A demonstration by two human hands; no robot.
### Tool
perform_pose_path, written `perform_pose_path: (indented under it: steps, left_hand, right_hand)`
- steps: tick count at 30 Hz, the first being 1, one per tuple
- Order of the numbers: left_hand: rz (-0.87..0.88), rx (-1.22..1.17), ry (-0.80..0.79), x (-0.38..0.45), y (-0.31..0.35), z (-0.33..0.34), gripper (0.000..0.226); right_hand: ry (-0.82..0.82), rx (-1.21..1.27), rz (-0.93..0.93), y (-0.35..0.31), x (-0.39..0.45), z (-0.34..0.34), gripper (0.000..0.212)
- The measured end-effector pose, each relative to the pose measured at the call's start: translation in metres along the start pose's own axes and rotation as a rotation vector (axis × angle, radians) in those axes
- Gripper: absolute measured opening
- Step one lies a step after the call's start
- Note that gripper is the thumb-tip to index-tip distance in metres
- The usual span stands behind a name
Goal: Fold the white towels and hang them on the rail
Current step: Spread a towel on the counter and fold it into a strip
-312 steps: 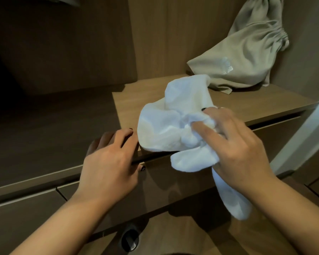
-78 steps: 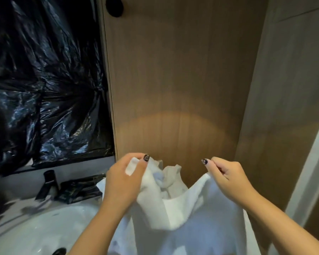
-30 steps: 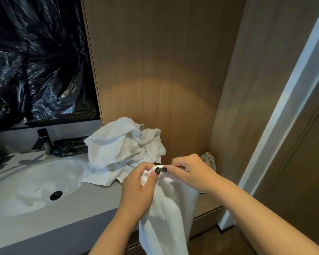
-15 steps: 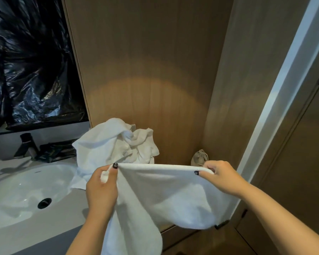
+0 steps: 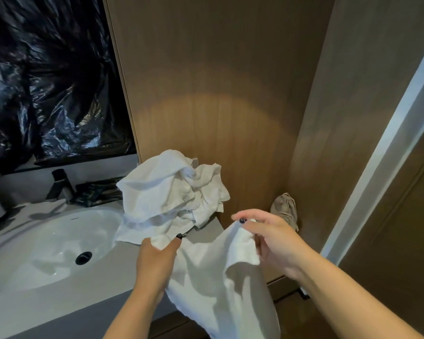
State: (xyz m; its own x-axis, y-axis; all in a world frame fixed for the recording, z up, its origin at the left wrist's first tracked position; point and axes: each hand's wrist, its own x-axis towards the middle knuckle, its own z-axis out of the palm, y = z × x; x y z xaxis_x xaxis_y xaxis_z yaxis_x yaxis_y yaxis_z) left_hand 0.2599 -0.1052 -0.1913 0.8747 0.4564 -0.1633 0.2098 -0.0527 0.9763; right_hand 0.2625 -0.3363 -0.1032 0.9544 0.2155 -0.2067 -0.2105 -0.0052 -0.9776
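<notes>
Head view, L hand (image 5: pixel 157 258) pinches white towel (image 5: pixel 218 285) top corner, R hand (image 5: pixel 277 241) pinches opposite corner, towel hangs btwn hands, crumpled towel pile (image 5: pixel 171 192) on counter (image 5: pixel 59 311) just behind.

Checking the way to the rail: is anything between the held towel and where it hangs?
Cannot tell: no rail shows in this view. Both hands, left and right, hold the towel in front of the counter. The towel pile lies just behind it.

Probably a bathroom: washbasin (image 5: pixel 47 243), tap (image 5: pixel 60 185), counter (image 5: pixel 59 311).
</notes>
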Motion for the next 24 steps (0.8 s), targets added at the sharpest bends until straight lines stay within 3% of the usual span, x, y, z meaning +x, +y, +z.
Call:
perform_pose_path:
  steps: [4,6,9,12,14,19,24]
  left_hand:
    - [-0.025,-0.133,-0.089,-0.005,0.008,-0.006,0.017]
    - [-0.014,-0.167,-0.122,-0.009,0.014,-0.01,0.011]
    - [0.024,-0.201,-0.183,-0.015,0.023,-0.015,0.007]
    - [0.048,-0.25,-0.238,-0.02,0.03,-0.019,0.01]
    - [0.088,-0.236,-0.241,-0.022,0.032,-0.023,0.013]
    - [0.164,-0.203,-0.244,-0.026,0.033,-0.032,0.021]
    - [0.188,-0.261,-0.265,-0.029,0.039,-0.035,0.018]
  right_hand:
    - [-0.184,0.029,-0.011,0.005,0.003,0.015,0.032]
    - [-0.153,-0.256,-0.102,0.007,0.005,0.019,0.032]
    - [0.015,-0.876,-0.301,0.015,0.011,0.024,0.018]
    - [0.095,-1.117,-0.43,0.019,0.01,0.029,0.004]
    - [0.104,-1.125,-0.505,0.02,0.01,0.031,0.019]
    - [0.045,-1.163,-0.652,0.016,0.012,0.034,0.035]
    - [-0.178,-0.66,-0.606,0.006,0.007,0.037,0.034]
